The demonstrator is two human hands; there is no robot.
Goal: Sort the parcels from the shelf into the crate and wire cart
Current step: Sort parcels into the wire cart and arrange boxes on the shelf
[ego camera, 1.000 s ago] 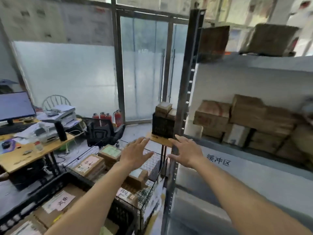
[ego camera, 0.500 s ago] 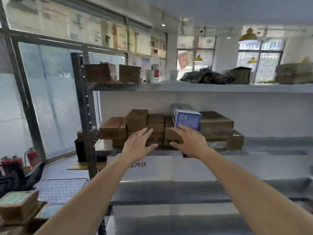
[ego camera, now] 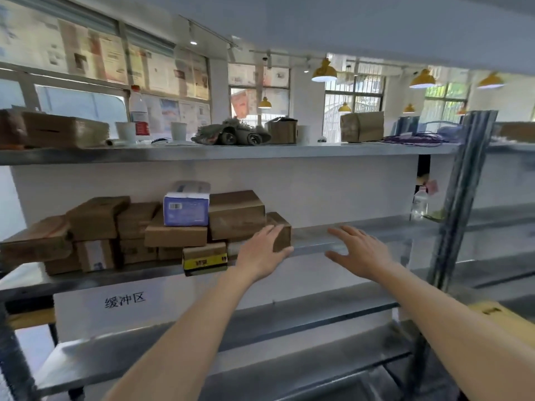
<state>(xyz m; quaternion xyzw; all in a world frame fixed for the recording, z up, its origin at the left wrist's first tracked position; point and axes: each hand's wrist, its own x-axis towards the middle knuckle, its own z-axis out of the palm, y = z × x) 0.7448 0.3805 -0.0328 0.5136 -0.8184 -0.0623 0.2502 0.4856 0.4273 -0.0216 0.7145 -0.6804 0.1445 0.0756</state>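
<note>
A metal shelf (ego camera: 362, 238) fills the view. Its middle level holds a pile of several brown cardboard parcels (ego camera: 173, 235), with a blue and white box (ego camera: 186, 208) on top and a box with a yellow band (ego camera: 205, 259) at the front edge. My left hand (ego camera: 260, 253) is spread out in front of the rightmost brown parcel (ego camera: 279, 230), its fingers straight and at the parcel's front face. My right hand (ego camera: 357, 250) hovers open over the bare shelf to the right of the pile. The crate and wire cart are out of view.
The top level carries more boxes (ego camera: 362, 125), cups, a bottle (ego camera: 139, 114) and a heap of grey cloth (ego camera: 231, 134). A clear bottle (ego camera: 419, 204) stands at the far right of the middle level. A yellow object (ego camera: 498, 316) sits low right. A white sign hangs under the pile.
The view has swung right from the desk, crate and cart to face the shelf. Both hands have moved rightwards along the pile; the left now reaches the rightmost parcel.
</note>
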